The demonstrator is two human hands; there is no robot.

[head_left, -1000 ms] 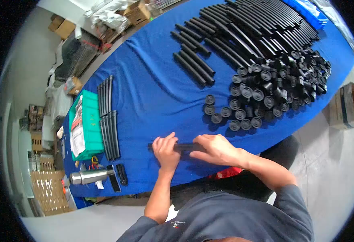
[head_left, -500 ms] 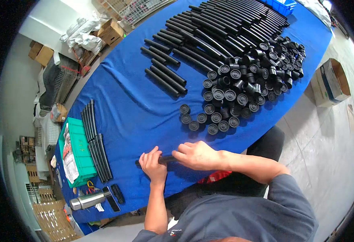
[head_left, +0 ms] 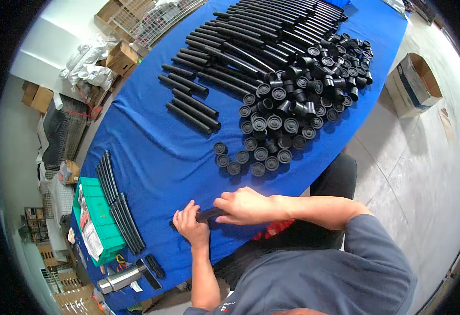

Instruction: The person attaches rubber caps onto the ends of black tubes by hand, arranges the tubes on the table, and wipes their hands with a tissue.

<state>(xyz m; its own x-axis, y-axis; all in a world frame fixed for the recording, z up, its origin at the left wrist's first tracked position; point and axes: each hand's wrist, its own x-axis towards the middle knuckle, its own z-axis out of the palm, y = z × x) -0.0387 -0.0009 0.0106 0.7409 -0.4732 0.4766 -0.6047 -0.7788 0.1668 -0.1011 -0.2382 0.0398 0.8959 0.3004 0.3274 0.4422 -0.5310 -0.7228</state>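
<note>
A short black tube (head_left: pixel 208 214) lies level just above the blue cloth near the table's front edge. My left hand (head_left: pixel 192 224) is closed around its left part. At the right end, my right hand (head_left: pixel 244 206) wraps its fingers over the tube. Whether a cap sits under those right fingers is hidden. Beyond my hands, several round black end caps (head_left: pixel 258 154) with ringed faces lie loose, the nearest part of a large heap. Separate black tubes (head_left: pixel 190 116) rest farther back on the cloth.
Rows of black tubes (head_left: pixel 256 37) cover the far table. On the left stand a green crate (head_left: pixel 101 223), stacked thin black tubes (head_left: pixel 125 223), a steel flask (head_left: pixel 119 279), a phone (head_left: pixel 150 273) and pliers (head_left: pixel 120 260). A cardboard box (head_left: pixel 413 86) is on the floor at right.
The camera view has shifted, so the table contents appear lower and farther left. Both hands keep hold of the tube, and more of it shows between them.
</note>
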